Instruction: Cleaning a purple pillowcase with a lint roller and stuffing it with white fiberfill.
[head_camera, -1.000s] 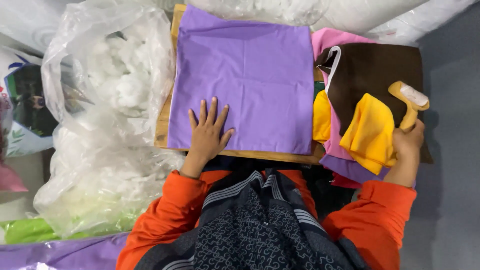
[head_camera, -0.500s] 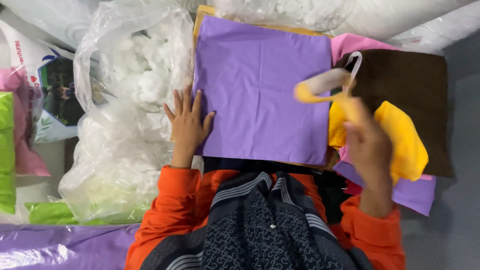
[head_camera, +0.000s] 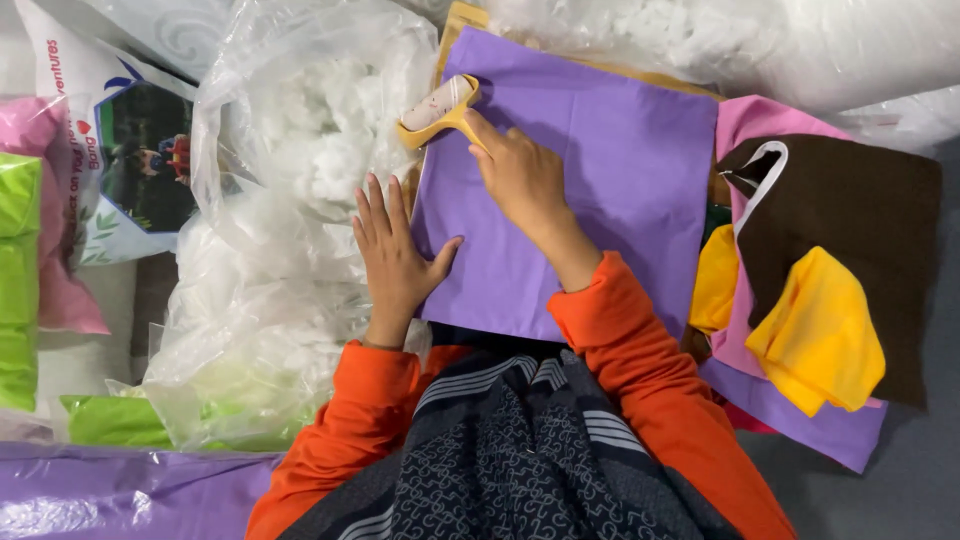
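A purple cloth (head_camera: 600, 170) lies flat on a wooden board (head_camera: 462, 17) in front of me. My left hand (head_camera: 395, 255) rests flat with fingers spread on the cloth's left edge, partly over the plastic bag beside it. My right hand (head_camera: 520, 175) grips the yellow handle of a lint roller (head_camera: 438, 108), whose white roll sits at the cloth's top left corner. Both arms wear orange sleeves.
A clear plastic bag of white stuffing (head_camera: 290, 220) sits left of the board. Brown (head_camera: 860, 230), yellow (head_camera: 815, 335) and pink (head_camera: 750, 125) cloths are piled at the right. Green (head_camera: 20, 280) and pink packets and a printed bag (head_camera: 130, 150) lie at far left.
My right hand brought the lint roller from the cloth pile at the right across to the purple cloth's top left corner. My left hand slid from the cloth's middle to its left edge.
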